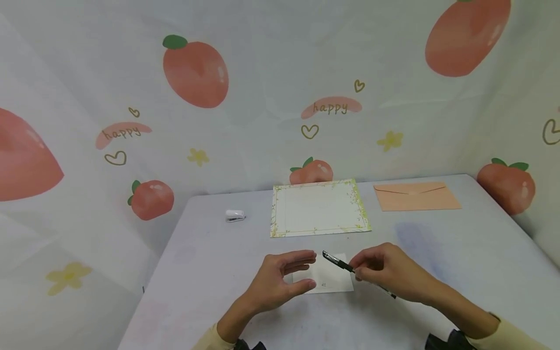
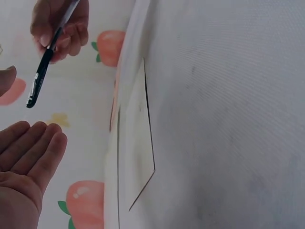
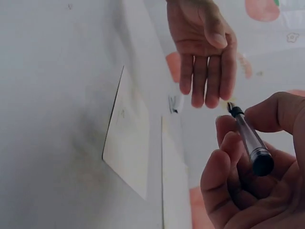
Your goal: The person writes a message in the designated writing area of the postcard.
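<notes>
surface (image 1: 197, 272): pale, carries all the loose items; papers look light, so a brush from a wrist could slide them.

bordered sheet (image 1: 319, 209): lies toward the back, far edge at the patterned backdrop (image 1: 258, 121). can't tell if it's propped there; if so, a nudge at the front edge might make it slip. well apart from both hands.

envelope (image 1: 417, 197): peach, right of the sheet, flap side showing. low risk, though a wide swing of the right arm could push it.

right hand (image 1: 393, 272): raised, fingers and thumb pinching the pen partway along. the hold seems light, so a tug on the far end could twist the pen or pull it loose.

left hand (image 1: 284, 282): thumb and straight fingers spread wide, holding nothing. closing early or off line would probably miss the pen's end or knock it aside.

card (image 1: 334, 277): small, white, flat on the surface below the hands, tiny mark near its front edge. neither hand seems to press it, so it could shift under any contact, or get marked if the pen drops and the point is bare.

pen (image 1: 339, 262): in the right hand, tilted above the card, black end toward the left hand, near its fingertips but apart. can't tell for sure if that end is capped; a sudden pull on a tight cap could jerk both hands.

stapler (image 1: 235, 216): white, back left, out of the way; little risk.
</notes>
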### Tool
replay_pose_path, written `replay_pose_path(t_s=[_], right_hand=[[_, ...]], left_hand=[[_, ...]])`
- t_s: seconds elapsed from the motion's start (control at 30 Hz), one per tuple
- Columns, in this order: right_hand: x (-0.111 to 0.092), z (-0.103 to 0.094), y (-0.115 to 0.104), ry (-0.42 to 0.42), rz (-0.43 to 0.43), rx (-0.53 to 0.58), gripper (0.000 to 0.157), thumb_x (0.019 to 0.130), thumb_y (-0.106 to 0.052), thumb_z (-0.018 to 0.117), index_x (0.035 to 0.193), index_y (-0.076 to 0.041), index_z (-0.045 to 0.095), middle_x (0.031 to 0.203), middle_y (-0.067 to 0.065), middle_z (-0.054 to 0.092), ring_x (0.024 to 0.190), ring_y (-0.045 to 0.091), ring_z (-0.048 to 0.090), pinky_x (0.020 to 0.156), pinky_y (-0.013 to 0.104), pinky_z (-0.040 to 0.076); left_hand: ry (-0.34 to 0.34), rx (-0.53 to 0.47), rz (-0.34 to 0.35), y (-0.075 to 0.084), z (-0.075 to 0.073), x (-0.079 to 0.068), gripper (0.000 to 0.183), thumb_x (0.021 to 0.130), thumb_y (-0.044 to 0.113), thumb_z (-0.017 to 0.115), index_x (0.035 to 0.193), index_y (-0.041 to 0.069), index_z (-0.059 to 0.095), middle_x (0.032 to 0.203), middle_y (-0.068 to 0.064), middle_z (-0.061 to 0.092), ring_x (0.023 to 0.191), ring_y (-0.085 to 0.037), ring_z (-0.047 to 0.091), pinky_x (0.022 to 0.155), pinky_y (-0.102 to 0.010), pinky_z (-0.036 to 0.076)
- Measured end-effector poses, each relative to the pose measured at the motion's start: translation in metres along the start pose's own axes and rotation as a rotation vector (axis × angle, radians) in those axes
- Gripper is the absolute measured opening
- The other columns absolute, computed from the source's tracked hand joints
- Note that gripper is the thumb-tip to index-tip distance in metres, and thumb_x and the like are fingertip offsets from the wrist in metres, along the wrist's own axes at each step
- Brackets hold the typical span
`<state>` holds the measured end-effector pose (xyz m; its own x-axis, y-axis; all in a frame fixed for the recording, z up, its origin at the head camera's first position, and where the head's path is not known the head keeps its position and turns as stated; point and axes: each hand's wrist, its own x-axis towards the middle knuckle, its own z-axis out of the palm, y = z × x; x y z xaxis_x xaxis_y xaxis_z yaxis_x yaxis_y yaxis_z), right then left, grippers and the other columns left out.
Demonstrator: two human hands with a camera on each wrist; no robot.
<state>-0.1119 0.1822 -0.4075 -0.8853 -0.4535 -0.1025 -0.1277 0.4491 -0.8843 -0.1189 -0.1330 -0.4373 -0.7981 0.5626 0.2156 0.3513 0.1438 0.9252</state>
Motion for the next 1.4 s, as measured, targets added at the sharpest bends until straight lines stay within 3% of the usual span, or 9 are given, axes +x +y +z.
replay_pose_path(t_s=[0.2,0.43,0.6,0.8,0.9,1.13,1.3,1.4], right_hand=[[0.001,0.001,-0.003,-0.117,-0.042,0.107,0.018,0.104,-0.011,0.069,0.113,-0.007,0.083,0.091,0.006,0.079,0.079,0.009,0.066,0.067,0.025,0.056],[0.002,0.001,-0.002,-0.267,-0.076,0.179,0.020,0.108,-0.013,0.065,0.114,-0.014,0.084,0.091,0.008,0.077,0.070,0.006,0.059,0.054,0.023,0.045],[0.003,0.002,0.003,-0.328,-0.109,0.244,0.024,0.112,-0.013,0.060,0.120,-0.011,0.082,0.095,0.009,0.076,0.072,0.007,0.060,0.065,0.025,0.054],[0.003,0.002,0.005,-0.323,-0.076,0.300,0.026,0.114,-0.017,0.057,0.123,-0.006,0.080,0.095,0.010,0.075,0.071,0.009,0.061,0.072,0.027,0.057],[0.003,0.002,0.007,-0.327,-0.067,0.331,0.028,0.115,-0.019,0.057,0.125,-0.004,0.078,0.097,0.011,0.076,0.073,0.009,0.062,0.076,0.028,0.056],[-0.001,0.000,0.013,-0.281,-0.018,0.430,0.032,0.113,-0.017,0.059,0.136,0.001,0.072,0.108,0.017,0.078,0.082,0.010,0.068,0.083,0.030,0.059],[-0.005,0.004,0.020,-0.215,-0.099,0.528,0.033,0.111,-0.008,0.058,0.140,0.007,0.067,0.111,0.012,0.080,0.087,0.011,0.070,0.090,0.030,0.060],[-0.006,0.010,0.024,-0.183,-0.167,0.631,0.031,0.111,-0.002,0.056,0.139,0.003,0.068,0.112,0.004,0.081,0.089,0.010,0.070,0.090,0.029,0.060]], left_hand=[[0.009,-0.001,0.049,0.004,0.004,0.000,0.048,0.098,0.012,0.083,0.143,0.003,0.069,0.139,-0.012,0.076,0.126,-0.028,0.076,0.109,-0.040,0.060],[-0.035,0.055,0.104,0.009,0.007,-0.001,0.036,0.100,0.009,0.080,0.136,0.005,0.074,0.130,-0.010,0.080,0.116,-0.015,0.079,0.105,-0.035,0.062],[-0.034,0.101,0.157,0.010,0.007,-0.002,0.022,0.101,0.007,0.079,0.124,0.004,0.080,0.114,-0.009,0.084,0.103,-0.010,0.081,0.092,-0.033,0.067],[-0.014,0.093,0.149,0.010,0.007,-0.005,0.020,0.098,0.005,0.081,0.118,0.010,0.082,0.109,-0.006,0.085,0.097,-0.007,0.079,0.085,-0.032,0.069],[0.005,0.134,0.176,0.010,0.006,-0.006,0.018,0.099,0.005,0.080,0.117,0.009,0.082,0.109,-0.006,0.085,0.096,-0.006,0.079,0.083,-0.031,0.069],[0.085,0.145,0.178,0.009,0.004,-0.008,0.019,0.097,0.000,0.081,0.114,0.009,0.083,0.106,-0.003,0.085,0.093,-0.003,0.079,0.082,-0.031,0.069],[0.145,0.124,0.241,0.008,0.004,-0.009,0.015,0.100,-0.003,0.076,0.113,0.002,0.081,0.101,-0.012,0.084,0.086,-0.010,0.081,0.077,-0.033,0.069],[0.168,0.101,0.259,0.007,0.005,-0.008,0.014,0.102,-0.004,0.073,0.113,0.000,0.080,0.100,-0.016,0.083,0.086,-0.015,0.082,0.077,-0.034,0.069]])
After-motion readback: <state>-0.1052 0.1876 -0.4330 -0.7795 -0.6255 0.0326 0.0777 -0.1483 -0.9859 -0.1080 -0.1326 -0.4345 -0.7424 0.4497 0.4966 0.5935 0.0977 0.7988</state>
